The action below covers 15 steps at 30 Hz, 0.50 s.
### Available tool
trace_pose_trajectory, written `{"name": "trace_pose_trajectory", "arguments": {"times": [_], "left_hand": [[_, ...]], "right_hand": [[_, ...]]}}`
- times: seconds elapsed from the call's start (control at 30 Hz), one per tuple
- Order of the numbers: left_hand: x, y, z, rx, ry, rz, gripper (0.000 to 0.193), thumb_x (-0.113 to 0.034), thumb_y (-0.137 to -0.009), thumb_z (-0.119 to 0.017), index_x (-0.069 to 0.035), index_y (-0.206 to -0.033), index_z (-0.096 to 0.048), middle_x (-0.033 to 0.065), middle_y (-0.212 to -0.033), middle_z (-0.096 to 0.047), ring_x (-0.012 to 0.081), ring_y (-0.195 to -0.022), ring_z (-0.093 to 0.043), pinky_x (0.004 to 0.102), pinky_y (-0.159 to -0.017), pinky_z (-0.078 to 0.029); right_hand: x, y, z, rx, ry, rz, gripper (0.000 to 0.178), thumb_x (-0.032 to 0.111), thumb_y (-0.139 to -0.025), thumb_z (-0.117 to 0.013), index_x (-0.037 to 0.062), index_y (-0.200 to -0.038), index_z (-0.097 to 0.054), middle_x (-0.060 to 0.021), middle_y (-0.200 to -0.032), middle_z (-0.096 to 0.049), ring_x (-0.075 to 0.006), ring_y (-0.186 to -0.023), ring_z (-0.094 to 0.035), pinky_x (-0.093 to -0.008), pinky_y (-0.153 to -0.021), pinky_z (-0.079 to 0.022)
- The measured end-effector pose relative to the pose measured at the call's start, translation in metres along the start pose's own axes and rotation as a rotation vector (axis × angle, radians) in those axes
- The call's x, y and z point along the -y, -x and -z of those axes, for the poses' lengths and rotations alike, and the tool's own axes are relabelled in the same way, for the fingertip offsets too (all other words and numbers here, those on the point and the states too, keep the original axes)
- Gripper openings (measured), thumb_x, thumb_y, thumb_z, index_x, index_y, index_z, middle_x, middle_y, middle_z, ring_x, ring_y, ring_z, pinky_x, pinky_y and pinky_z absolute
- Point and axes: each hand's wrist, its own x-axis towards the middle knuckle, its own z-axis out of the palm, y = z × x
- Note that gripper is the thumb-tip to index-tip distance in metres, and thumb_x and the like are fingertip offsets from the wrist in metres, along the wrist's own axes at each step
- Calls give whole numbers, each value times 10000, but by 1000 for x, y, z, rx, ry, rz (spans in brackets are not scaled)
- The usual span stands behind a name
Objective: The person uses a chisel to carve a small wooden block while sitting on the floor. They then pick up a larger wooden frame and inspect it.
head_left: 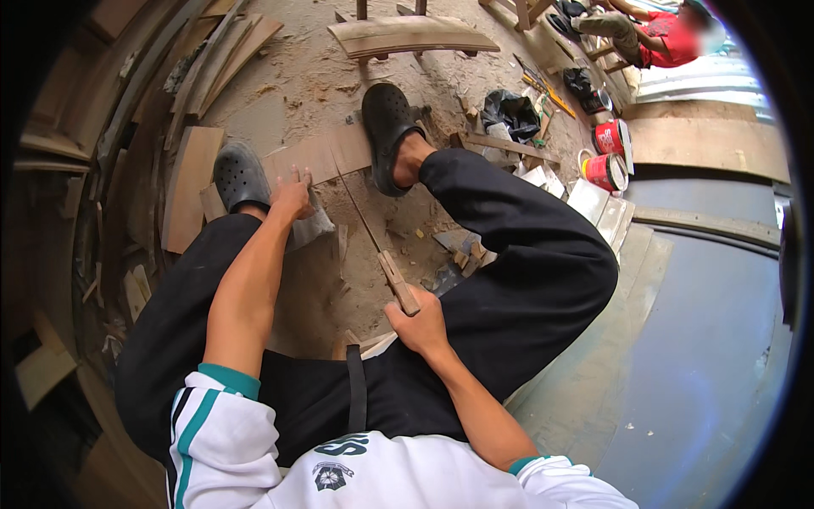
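Observation:
A handsaw is in my right hand (420, 321), the fingers closed around its wooden handle (397, 282). Its narrow blade (360, 208) slants up and to the left, the far end meeting a flat wooden board (318, 155). This board lies across between my two feet, one end beside the left clog (241, 176) and the other against the right clog (390, 136). My left hand (292, 195) grips the board's near edge close to the left clog, fingertips on its upper face. Whatever supports the board underneath is partly hidden.
Stacked planks (203, 68) line the left side. A curved wooden piece (414, 36) stands ahead. On the right are a black plastic bag (510, 114), a yellow-edged tool (549, 92), red cans (604, 172) and grey sheets (704, 322). A person in red (672, 41) sits at far right.

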Motion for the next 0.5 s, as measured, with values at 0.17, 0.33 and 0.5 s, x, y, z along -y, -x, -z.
{"name": "trace_pose_trajectory", "arguments": {"times": [0.17,0.33,0.5], "left_hand": [[5,-11,-2,4,7,8,937,-154,-786,-628,-241,-1568,-120,116,-1639,-64,479,-1434,-227,498,-1138,-330],[3,11,12,19,-31,39,928,-105,-786,-592,-232,-1569,-110,112,-1639,-74,481,-1428,-243,484,-1132,-342],[14,-12,-8,-31,11,10,936,-105,-783,-600,-232,-1572,-111,120,-1634,-100,472,-1423,-265,484,-1125,-354]], "right_hand": [[-26,-58,-47,83,20,-125,162,145,-776,-618,-9,-826,-603,-198,-652,-614,-292,-576,-612,-398,-572,-465],[3,9,-10,79,22,-72,172,156,-762,-642,-6,-801,-600,-197,-620,-588,-300,-557,-593,-408,-565,-464],[-31,-52,-47,95,20,-152,189,161,-754,-648,-13,-755,-573,-203,-634,-590,-342,-566,-578,-434,-582,-465]]}}
